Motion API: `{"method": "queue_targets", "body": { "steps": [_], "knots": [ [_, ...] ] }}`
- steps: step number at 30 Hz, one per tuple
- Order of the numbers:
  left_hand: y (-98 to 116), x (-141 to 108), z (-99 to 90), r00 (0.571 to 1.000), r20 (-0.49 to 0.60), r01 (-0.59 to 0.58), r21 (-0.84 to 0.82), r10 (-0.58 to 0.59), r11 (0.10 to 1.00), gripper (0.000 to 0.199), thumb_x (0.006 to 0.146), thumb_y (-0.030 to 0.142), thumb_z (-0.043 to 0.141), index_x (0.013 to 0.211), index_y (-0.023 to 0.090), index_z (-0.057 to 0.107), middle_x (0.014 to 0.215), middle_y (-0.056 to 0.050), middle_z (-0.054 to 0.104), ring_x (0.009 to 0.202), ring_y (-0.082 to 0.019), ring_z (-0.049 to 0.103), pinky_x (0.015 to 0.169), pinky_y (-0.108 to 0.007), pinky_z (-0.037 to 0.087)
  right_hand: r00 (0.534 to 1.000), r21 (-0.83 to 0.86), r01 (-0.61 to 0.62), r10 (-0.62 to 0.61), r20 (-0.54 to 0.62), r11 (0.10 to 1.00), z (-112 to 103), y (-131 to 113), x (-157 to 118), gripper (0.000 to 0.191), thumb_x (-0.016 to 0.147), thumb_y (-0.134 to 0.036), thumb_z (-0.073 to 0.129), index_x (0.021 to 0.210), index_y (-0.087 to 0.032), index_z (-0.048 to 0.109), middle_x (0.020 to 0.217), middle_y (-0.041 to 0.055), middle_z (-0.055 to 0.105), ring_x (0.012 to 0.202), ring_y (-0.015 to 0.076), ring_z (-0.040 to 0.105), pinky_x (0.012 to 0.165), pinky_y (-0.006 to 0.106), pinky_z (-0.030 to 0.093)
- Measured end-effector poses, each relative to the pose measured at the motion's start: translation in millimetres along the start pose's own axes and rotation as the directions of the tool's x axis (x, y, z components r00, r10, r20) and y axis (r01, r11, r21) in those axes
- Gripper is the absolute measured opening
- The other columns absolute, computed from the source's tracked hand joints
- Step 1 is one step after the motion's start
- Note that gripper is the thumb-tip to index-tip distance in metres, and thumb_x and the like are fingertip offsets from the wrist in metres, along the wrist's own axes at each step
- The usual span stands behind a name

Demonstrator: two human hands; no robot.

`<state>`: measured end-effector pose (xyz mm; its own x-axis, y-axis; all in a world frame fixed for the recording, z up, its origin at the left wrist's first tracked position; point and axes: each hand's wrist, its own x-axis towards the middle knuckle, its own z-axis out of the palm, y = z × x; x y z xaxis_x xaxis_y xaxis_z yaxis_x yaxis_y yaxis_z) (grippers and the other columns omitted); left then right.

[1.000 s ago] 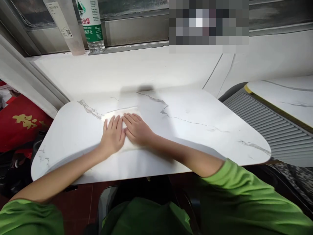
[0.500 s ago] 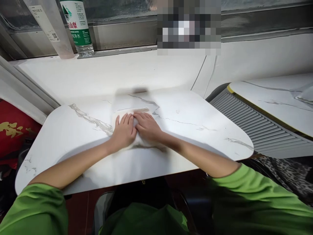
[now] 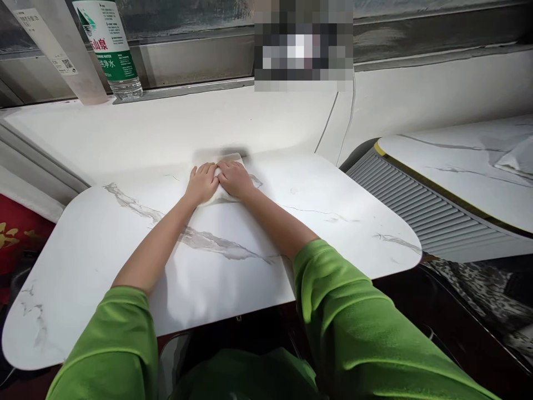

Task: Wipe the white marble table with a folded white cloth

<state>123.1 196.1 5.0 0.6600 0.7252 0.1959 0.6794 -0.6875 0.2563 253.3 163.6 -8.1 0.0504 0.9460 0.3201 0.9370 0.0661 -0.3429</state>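
A whitish cloth (image 3: pixel 222 195) lies spread on the white marble-patterned table (image 3: pixel 125 250), near its far edge by the wall. My left hand (image 3: pixel 202 183) rests palm down on the cloth's left part, with the fingers laid out forward. Beside it, my right hand (image 3: pixel 235 179) presses flat on the right part, its thumb side close to or touching the left hand. Both hands cover much of the cloth; its far corner and near edge show around them.
On the window ledge stand a tall translucent cup (image 3: pixel 62 55) and a water bottle with a green label (image 3: pixel 110 50). A cable (image 3: pixel 348 119) hangs down the white wall. A second table (image 3: pixel 458 166) with a ribbed side stands at the right. A red cloth item (image 3: pixel 20 233) is at the left.
Both hands have slid the cloth away from me, from the table's middle toward the wall. My arms now reach farther forward, and the view has shifted slightly.
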Motion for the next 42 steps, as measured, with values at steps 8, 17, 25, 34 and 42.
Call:
{"method": "queue_targets", "body": {
  "steps": [8, 17, 25, 34, 42],
  "knots": [
    [30, -45, 3.7, 1.000, -0.002, 0.018, 0.028, -0.018, 0.999, 0.051, 0.097, 0.020, 0.028, 0.145, 0.011, 0.043, 0.156, -0.014, 0.042, 0.147, -0.026, 0.033, 0.123, -0.052, 0.018, 0.997, -0.035, 0.071, -0.070, 0.036, 0.997, -18, -8, -53, 0.047, 0.091, -0.015, 0.034, 0.131, -0.006, 0.057, 0.139, 0.0180, 0.059, 0.129, 0.0298, 0.051, 0.112, 0.045, 0.034],
    [137, -120, 21.6, 0.990, 0.092, -0.112, 0.019, 0.110, 0.994, 0.059, 0.097, 0.028, 0.033, 0.149, 0.001, 0.038, 0.157, -0.022, 0.037, 0.149, -0.035, 0.030, 0.122, -0.062, 0.018, 0.984, -0.098, 0.179, -0.177, 0.031, 0.979, -68, 28, -184, 0.054, 0.087, -0.019, 0.038, 0.136, -0.004, 0.054, 0.143, 0.0189, 0.057, 0.135, 0.0294, 0.049, 0.115, 0.049, 0.037],
    [209, -98, 53.6, 0.954, 0.030, -0.297, -0.076, 0.300, 0.952, 0.056, 0.093, 0.024, 0.042, 0.144, 0.000, 0.044, 0.153, -0.025, 0.043, 0.145, -0.038, 0.035, 0.119, -0.064, 0.026, 0.997, -0.244, -0.060, 0.068, 0.024, 0.968, -105, 83, -235, 0.055, 0.089, -0.017, 0.033, 0.139, -0.009, 0.055, 0.145, 0.0161, 0.056, 0.138, 0.0268, 0.049, 0.116, 0.051, 0.038],
    [201, -36, 63.3, 0.977, -0.011, -0.214, -0.020, 0.213, 0.977, 0.049, 0.095, 0.019, 0.038, 0.141, 0.009, 0.047, 0.150, -0.015, 0.050, 0.143, -0.029, 0.039, 0.121, -0.055, 0.026, 0.992, -0.113, -0.057, 0.043, -0.123, 0.992, -93, 126, -172, 0.052, 0.084, -0.016, 0.037, 0.128, -0.013, 0.064, 0.134, 0.0134, 0.065, 0.127, 0.0299, 0.058, 0.112, 0.051, 0.042],
    [144, 63, 58.9, 0.987, 0.122, -0.096, -0.042, 0.100, 0.995, 0.050, 0.100, 0.023, 0.028, 0.147, 0.012, 0.040, 0.158, -0.010, 0.040, 0.149, -0.022, 0.030, 0.125, -0.046, 0.015, 0.995, -0.156, -0.066, 0.052, -0.090, 0.986, -68, 146, -60, 0.048, 0.082, -0.015, 0.037, 0.120, -0.011, 0.066, 0.122, 0.0168, 0.070, 0.114, 0.0327, 0.063, 0.102, 0.046, 0.046]
  ]
}}
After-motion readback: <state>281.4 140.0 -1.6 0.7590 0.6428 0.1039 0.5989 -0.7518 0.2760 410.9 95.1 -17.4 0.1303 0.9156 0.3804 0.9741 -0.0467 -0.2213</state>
